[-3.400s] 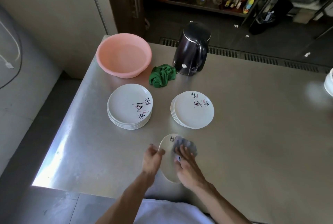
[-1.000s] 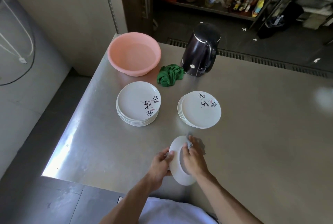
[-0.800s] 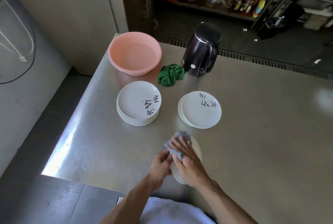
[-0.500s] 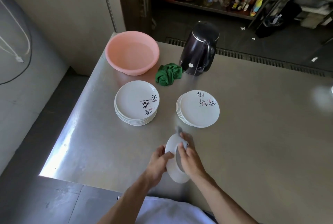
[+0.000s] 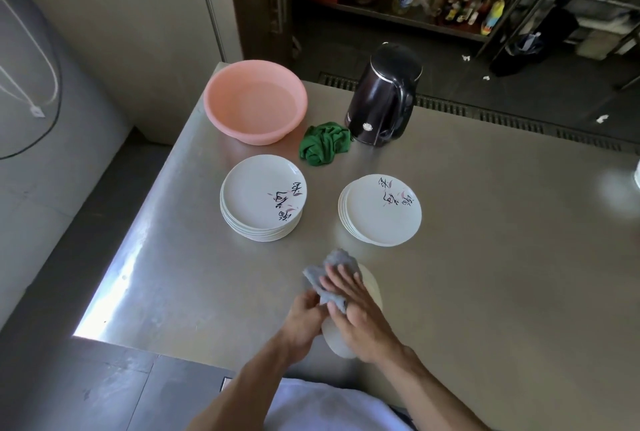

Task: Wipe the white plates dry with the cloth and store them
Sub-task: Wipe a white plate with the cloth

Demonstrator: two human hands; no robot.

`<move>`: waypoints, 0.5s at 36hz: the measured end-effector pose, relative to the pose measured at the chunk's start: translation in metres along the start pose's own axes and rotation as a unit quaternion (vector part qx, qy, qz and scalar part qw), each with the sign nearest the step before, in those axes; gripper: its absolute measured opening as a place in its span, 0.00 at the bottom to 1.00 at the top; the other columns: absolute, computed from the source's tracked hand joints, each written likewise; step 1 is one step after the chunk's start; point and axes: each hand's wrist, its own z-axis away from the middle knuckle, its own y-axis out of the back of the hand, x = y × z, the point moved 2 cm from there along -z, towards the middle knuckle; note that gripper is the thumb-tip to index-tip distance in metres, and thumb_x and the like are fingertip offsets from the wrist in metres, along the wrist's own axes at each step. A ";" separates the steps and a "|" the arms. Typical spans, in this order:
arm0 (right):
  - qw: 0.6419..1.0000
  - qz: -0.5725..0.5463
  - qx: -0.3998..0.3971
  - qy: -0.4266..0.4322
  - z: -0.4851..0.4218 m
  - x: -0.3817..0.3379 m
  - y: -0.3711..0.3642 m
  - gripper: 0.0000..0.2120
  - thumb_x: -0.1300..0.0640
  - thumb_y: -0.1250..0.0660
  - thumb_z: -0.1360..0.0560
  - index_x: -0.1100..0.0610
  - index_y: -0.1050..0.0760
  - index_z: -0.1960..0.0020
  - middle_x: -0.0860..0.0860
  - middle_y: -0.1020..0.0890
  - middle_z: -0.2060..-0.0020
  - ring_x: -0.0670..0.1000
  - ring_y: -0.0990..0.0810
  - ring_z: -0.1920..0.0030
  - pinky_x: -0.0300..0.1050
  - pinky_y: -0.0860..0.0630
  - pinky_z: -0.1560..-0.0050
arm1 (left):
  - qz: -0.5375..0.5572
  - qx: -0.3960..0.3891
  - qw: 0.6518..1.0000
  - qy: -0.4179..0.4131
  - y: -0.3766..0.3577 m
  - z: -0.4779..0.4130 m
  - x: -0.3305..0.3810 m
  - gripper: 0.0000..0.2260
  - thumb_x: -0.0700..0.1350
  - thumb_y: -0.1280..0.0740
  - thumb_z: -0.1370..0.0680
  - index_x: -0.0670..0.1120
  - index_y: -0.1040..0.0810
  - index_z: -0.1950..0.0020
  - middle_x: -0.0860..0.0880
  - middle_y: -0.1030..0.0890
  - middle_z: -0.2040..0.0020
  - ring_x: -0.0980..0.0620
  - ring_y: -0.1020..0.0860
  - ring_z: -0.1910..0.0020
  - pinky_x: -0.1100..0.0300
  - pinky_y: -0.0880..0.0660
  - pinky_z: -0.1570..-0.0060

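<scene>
The plate [image 5: 373, 288], gripped by the left hand [image 5: 304, 323], is mostly hidden behind the cloth [image 5: 332, 268] pressed on by the flat right hand [image 5: 360, 316].

Illegible black brush characters on left plate stack [image 5: 263, 195] and right plate stack [image 5: 382, 210]

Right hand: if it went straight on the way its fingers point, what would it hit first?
Beyond the grey cloth it presses on the held plate, the right hand would probably reach the left stack of plates first; depth is unclear.
</scene>
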 end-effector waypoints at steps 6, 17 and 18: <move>0.919 -0.153 0.121 -0.341 -0.015 0.021 0.004 0.22 0.53 0.48 0.15 0.56 0.37 0.23 0.53 0.35 0.23 0.50 0.41 0.24 0.36 0.46 0.28 | 0.062 0.017 0.998 0.021 0.003 0.000 0.001 0.14 0.38 0.31 0.31 0.41 0.26 0.46 0.38 0.20 0.50 0.43 0.20 0.53 0.52 0.24 0.58; 0.953 -0.156 0.064 -0.251 0.010 0.011 0.000 0.23 0.52 0.47 0.15 0.55 0.41 0.21 0.47 0.42 0.21 0.46 0.48 0.20 0.43 0.48 0.21 | -0.019 0.008 0.999 0.040 0.007 0.003 -0.002 0.15 0.45 0.30 0.28 0.44 0.15 0.42 0.36 0.15 0.45 0.43 0.18 0.52 0.48 0.25 0.51; 0.933 -0.164 0.065 -0.315 0.010 0.016 0.001 0.24 0.51 0.48 0.15 0.56 0.42 0.20 0.49 0.42 0.20 0.48 0.47 0.20 0.47 0.46 0.22 | -0.016 0.015 0.999 0.046 0.008 0.002 -0.002 0.16 0.45 0.30 0.28 0.44 0.15 0.42 0.36 0.15 0.46 0.43 0.18 0.52 0.49 0.25 0.51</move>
